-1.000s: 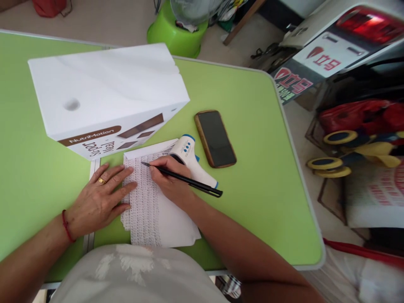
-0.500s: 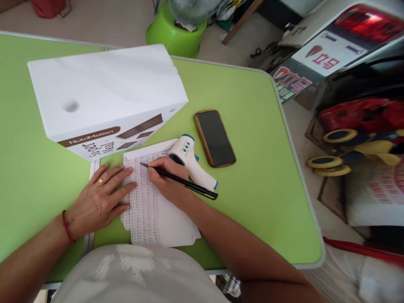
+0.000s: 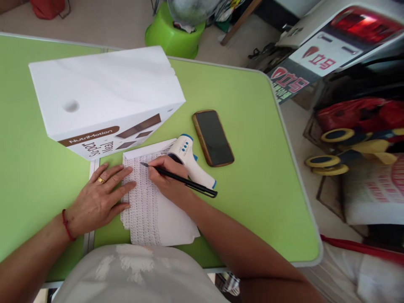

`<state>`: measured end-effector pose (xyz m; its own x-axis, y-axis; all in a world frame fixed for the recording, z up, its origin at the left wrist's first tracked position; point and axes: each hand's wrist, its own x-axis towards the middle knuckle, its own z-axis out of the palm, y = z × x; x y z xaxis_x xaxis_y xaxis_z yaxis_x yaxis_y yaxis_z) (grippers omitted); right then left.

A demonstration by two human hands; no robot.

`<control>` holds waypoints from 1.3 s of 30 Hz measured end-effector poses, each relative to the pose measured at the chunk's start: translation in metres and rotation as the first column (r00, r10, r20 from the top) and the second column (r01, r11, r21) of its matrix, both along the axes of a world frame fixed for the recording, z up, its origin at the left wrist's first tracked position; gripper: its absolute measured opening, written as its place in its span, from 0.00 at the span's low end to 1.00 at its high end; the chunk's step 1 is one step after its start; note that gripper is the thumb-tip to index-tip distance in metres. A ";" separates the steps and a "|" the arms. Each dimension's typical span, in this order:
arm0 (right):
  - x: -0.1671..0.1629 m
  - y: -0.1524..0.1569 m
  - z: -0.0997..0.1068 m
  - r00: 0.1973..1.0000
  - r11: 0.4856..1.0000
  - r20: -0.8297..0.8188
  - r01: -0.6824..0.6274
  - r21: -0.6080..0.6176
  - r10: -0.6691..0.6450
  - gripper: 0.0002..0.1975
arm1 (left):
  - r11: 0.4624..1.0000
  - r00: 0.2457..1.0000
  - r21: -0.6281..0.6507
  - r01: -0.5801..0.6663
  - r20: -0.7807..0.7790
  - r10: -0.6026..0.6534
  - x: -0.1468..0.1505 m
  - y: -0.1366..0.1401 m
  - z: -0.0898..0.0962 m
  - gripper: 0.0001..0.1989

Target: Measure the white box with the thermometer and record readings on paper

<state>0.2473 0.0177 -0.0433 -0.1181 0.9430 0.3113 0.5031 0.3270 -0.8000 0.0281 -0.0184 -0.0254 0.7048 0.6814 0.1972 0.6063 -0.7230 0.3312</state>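
Columns of small handwriting fill the left part of a white paper that lies on the green table. My right hand grips a black pen, its tip at the written lines near the top of the sheet. My left hand lies flat with fingers spread, its fingertips on the paper's left edge; it wears a gold ring and a red cord bracelet. Just beyond my right hand lies a white and blue infrared thermometer, partly covering the paper's top right corner.
A big white NutriMotion box stands behind the paper. To the right lies a smartphone in a brown case. Past the table are a green stool, a vehicle's red tail light and yellow-handled tools.
The view has shifted very slightly. Both hands, the pen and the paper keep nearly the same positions.
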 end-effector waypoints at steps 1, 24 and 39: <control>0.000 0.000 0.000 1.000 1.000 -0.005 0.009 0.000 -0.009 0.03 | 1.000 1.000 0.001 0.000 -0.005 0.000 0.000 0.000 0.000 0.17; -0.002 -0.002 0.000 0.997 0.994 -0.036 0.070 -0.080 -0.073 0.02 | 1.000 1.000 0.005 0.001 -0.005 -0.001 -0.001 0.000 -0.002 0.17; 0.000 -0.001 -0.002 0.996 0.995 -0.041 0.076 -0.069 -0.079 0.03 | 1.000 1.000 0.012 -0.002 0.007 0.002 0.000 0.000 -0.001 0.17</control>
